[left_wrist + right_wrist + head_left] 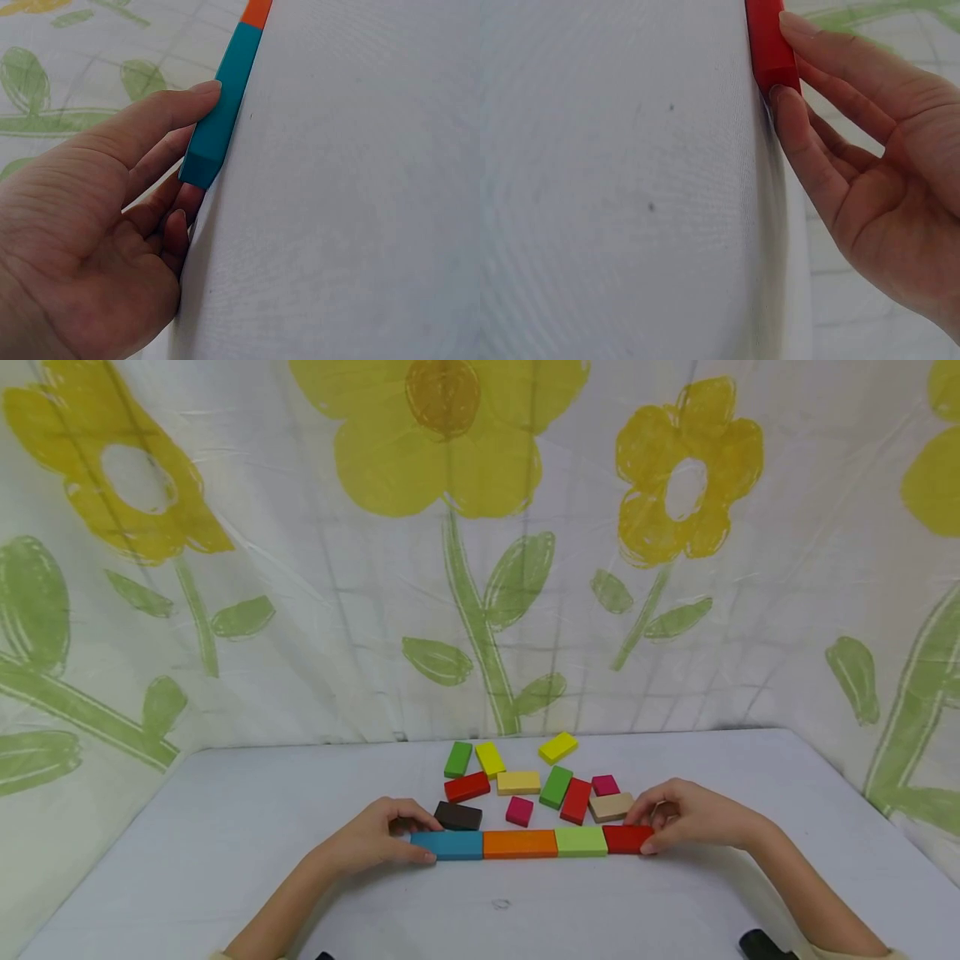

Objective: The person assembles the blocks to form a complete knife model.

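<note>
A straight row of blocks lies end to end on the white table: a blue block point(457, 847), an orange block point(519, 844), a light green block point(581, 842) and a red block point(622, 839). At the left end my left hand point(367, 837) pinches the blue block, thumb at its near side and fingers behind. My right hand point(701, 817) pinches the red block at the other end. In the left wrist view the thumb lies along the blue block point(226, 105). The right wrist view has thumb and forefinger against the end of the red block point(771, 41).
Behind the row lie loose blocks, among them a black block point(458, 816), a pink block point(519, 812), a tan block point(611, 807) and a yellow block point(558, 747). A flowered curtain point(360, 610) hangs beyond the table's point(502, 931) far edge.
</note>
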Tool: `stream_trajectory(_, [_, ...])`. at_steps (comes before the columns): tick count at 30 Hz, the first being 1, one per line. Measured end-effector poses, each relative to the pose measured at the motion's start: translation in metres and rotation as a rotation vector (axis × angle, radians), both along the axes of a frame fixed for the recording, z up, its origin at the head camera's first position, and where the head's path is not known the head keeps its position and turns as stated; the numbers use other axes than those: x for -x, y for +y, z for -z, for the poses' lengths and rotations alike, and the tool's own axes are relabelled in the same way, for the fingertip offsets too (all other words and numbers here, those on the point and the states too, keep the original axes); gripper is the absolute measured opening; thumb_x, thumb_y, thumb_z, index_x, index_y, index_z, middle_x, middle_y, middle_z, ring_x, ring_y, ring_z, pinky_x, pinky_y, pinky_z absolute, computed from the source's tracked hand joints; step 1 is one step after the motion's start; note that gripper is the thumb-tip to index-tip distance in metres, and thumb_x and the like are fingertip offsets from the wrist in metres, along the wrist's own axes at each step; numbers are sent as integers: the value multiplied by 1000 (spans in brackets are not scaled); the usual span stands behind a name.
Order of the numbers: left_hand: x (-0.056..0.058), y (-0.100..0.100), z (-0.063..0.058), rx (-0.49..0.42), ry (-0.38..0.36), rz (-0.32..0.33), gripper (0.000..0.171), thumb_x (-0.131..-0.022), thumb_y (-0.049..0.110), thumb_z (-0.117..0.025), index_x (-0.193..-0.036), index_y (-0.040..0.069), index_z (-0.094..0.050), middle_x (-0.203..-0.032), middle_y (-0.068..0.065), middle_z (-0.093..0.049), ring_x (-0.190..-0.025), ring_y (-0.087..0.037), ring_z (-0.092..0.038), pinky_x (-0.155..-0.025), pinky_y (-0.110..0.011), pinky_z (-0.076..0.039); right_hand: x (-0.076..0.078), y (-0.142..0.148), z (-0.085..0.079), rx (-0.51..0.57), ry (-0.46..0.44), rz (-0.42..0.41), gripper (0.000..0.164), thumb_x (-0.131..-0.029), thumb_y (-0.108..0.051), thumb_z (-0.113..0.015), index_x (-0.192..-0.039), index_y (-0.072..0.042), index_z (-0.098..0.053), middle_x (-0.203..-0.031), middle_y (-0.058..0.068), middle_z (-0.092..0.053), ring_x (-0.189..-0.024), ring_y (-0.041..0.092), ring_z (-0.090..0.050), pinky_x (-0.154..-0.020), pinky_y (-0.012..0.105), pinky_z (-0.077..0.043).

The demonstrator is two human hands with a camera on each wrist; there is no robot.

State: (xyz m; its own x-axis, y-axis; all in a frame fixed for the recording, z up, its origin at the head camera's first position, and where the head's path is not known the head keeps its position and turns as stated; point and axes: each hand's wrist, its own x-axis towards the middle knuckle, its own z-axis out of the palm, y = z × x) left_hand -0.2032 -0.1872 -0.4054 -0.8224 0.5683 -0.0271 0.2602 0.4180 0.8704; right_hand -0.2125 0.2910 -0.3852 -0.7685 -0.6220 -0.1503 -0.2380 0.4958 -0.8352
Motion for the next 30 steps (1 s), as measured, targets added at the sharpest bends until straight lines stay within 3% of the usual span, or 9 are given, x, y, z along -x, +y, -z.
stream_trajectory(24, [1,0,1,7,-1,-5,28,-90,17,-85,-115,7,-78,-106,-6,-71,-98,-20,-56,-80,-22,-46,0,-2,-1,13,-23,-7,27,-91,-7,-79,-116,2,-74,-90,3,-66,-79,13,-60,-70,22,-52])
stream_trajectory(30, [1,0,1,0,-11,-3,28,-90,17,-84,-115,6,-78,-109,-6,-71,-99,-22,-56,-81,-21,-47,-1,-1,-2,3,-43,-1,31,-91,-7,-79,-119,2,-73,-97,6,-69,-81,15,-61,-72,22,-54])
